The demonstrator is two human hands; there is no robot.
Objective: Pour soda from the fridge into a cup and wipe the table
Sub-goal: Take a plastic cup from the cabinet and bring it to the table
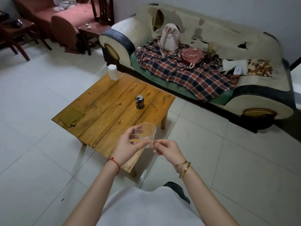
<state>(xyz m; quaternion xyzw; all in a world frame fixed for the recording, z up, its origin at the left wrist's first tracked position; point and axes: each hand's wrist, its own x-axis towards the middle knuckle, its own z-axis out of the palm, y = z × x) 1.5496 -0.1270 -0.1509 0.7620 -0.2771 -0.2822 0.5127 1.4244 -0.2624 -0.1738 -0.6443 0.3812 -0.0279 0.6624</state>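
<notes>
A clear plastic cup [146, 134], with nothing visible inside, is held in the air over the near corner of the low wooden table [105, 111]. My left hand [128, 144] grips its left side. My right hand [167, 148] pinches its lower right edge with thumb and forefinger. A dark soda can [139, 102] stands upright on the table beyond the cup, its top opened. A flat olive-green cloth [71, 116] lies on the table's left corner. A stack of white cups [112, 72] stands at the far corner.
A worn cream sofa [244, 46] with a plaid blanket [187, 75], a pink backpack [169, 38] and a red basket runs behind the table on the right. Dark wooden chairs [14, 35] and a red couch fill the far left. White floor tiles surround the table.
</notes>
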